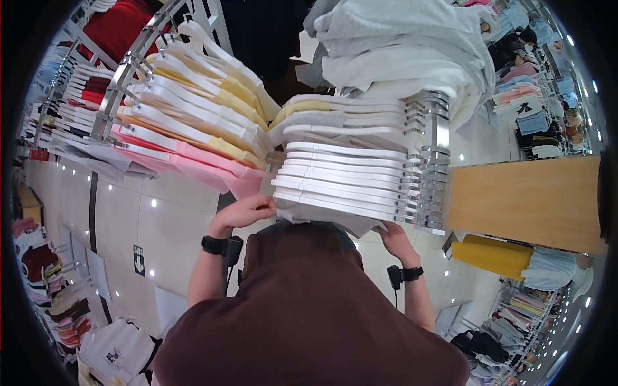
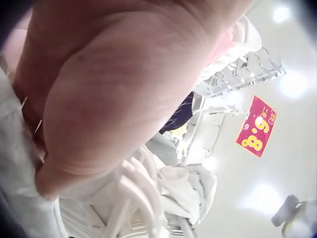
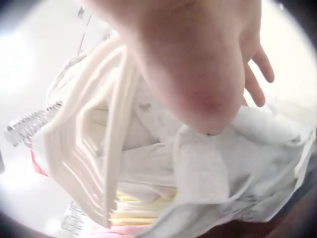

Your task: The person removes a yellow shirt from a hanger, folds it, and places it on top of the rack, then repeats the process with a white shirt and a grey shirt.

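White hangers (image 1: 341,180) hang in a tight row on a metal rail, with a light grey-white garment (image 1: 322,213) at the near end. My left hand (image 1: 248,211) pinches that garment's left edge with curled fingers; in the left wrist view the hand (image 2: 119,89) covers much of the cloth (image 2: 20,168). At the garment's right edge is my right hand (image 1: 396,241). In the right wrist view, the right hand (image 3: 198,64) lies against the pale cloth (image 3: 203,168), its thumb side touching it and some fingers extended, beside the white hangers (image 3: 114,124).
Yellow and pink garments (image 1: 199,154) hang on the left rail. Pale clothes (image 1: 405,51) are heaped behind the hangers. A wooden panel (image 1: 524,202) stands at right, above a folded yellow garment (image 1: 489,257). A red price sign (image 2: 256,126) hangs overhead.
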`<act>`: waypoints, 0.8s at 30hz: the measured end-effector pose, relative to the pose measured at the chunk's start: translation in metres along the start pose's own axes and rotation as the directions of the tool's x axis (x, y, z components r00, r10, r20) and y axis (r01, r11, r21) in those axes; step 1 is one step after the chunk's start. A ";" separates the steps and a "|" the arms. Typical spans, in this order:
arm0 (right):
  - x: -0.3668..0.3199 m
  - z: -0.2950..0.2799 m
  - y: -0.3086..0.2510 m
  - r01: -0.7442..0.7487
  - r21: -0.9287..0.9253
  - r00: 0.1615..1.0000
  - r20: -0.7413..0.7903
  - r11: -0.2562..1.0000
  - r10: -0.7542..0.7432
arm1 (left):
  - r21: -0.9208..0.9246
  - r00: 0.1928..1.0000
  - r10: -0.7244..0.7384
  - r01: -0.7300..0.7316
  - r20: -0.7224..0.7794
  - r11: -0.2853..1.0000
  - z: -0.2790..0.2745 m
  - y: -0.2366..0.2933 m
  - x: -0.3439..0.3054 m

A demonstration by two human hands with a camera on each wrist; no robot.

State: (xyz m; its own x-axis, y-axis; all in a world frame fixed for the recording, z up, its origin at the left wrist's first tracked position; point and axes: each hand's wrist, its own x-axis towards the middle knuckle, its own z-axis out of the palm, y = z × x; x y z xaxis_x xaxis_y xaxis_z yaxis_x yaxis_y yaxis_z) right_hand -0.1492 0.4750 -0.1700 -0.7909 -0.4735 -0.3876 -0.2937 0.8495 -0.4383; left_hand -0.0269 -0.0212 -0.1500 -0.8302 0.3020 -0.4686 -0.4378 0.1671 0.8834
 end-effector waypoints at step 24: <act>-0.047 -0.004 -0.110 -0.153 0.619 0.983 0.172 0.770 0.058 | 0.073 0.986 0.088 -0.079 -0.139 0.994 0.053 0.018 -0.043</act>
State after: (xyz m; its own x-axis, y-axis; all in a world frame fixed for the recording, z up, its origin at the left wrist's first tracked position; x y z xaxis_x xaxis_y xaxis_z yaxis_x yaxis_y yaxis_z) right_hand -0.0818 0.4048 -0.1004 -0.7026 -0.4566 -0.5458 0.2275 0.5827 -0.7802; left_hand 0.0197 0.0189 -0.1141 -0.9054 0.1826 -0.3833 -0.3447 0.2109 0.9147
